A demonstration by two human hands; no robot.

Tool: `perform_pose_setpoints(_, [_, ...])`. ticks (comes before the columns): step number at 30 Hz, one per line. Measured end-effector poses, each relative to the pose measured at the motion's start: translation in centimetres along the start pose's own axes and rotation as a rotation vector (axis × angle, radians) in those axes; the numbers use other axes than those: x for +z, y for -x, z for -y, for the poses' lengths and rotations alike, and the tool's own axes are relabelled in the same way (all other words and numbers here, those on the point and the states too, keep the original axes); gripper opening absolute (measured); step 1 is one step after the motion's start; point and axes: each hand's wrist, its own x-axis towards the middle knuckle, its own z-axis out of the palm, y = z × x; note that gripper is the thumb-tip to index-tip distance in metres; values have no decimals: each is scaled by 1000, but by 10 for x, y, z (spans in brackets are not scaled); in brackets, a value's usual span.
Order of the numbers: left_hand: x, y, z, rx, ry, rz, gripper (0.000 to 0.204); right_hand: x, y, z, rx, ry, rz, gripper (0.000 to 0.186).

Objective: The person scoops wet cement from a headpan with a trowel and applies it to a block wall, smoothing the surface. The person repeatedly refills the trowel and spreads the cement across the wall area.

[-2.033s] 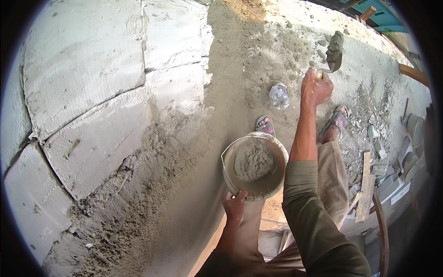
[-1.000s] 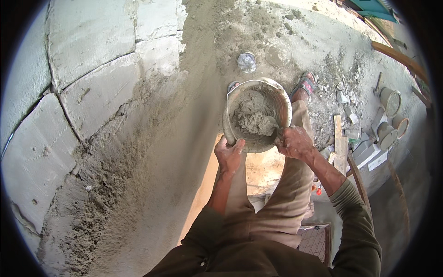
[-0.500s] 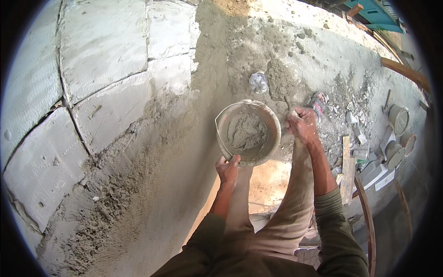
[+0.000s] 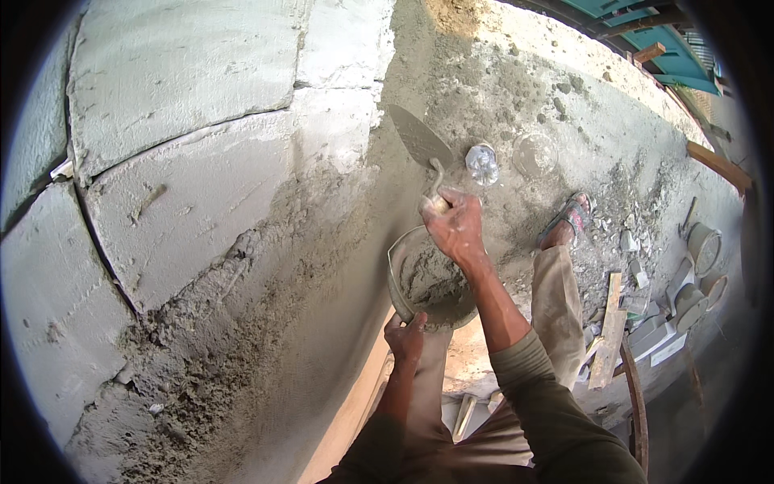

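The right hand (image 4: 458, 230) is curled in a fist around the handle of a trowel (image 4: 421, 137), whose grey blade points away to the upper left, near the edge of the pale blocks (image 4: 193, 185); whether it touches the surface behind it, I cannot tell. Below, the left hand (image 4: 405, 335) pinches the near rim of a bucket (image 4: 393, 284), thumb over the edge and fingers beneath. The bucket sits in front of the legs, partly hidden by the right forearm, with wet mortar (image 4: 427, 278) inside. Just right of the blade is a clear plastic thing (image 4: 482, 164), too blurred to name. Rough mortar covers the lower part of the blocks at left. Farther right come a sandalled foot (image 4: 574, 216), scattered rubble (image 4: 630, 242), a board (image 4: 606, 355) and several pots (image 4: 705, 246).
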Motion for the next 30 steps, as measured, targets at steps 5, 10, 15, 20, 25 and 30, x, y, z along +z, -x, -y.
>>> perform_pose_setpoints(5, [-34, 26, -25, 49, -50, 7, 21, -123, 178, 37, -109, 579, 350, 22])
perform_pose_setpoints(10, [-2, 91, -164, 162, -233, 208, 18, -182, 168, 60, -340, 1151, 324, 14])
perform_pose_setpoints(15, [0, 143, -246, 278, -404, 341, 31, -204, 218, 137, -376, 1207, 397, 11])
perform_pose_setpoints(20, [38, 177, -270, 887, -451, 158, 40, -280, 228, 175, -279, 1278, 168, 9])
perform_pose_setpoints(25, [34, 217, -332, 779, -387, 334, 51, -340, 256, 249, -227, 1081, 118, 18])
perform_pose_setpoints(30, [73, 263, -359, 676, -189, 367, 52, -395, 219, 137, -703, 815, 262, 21])
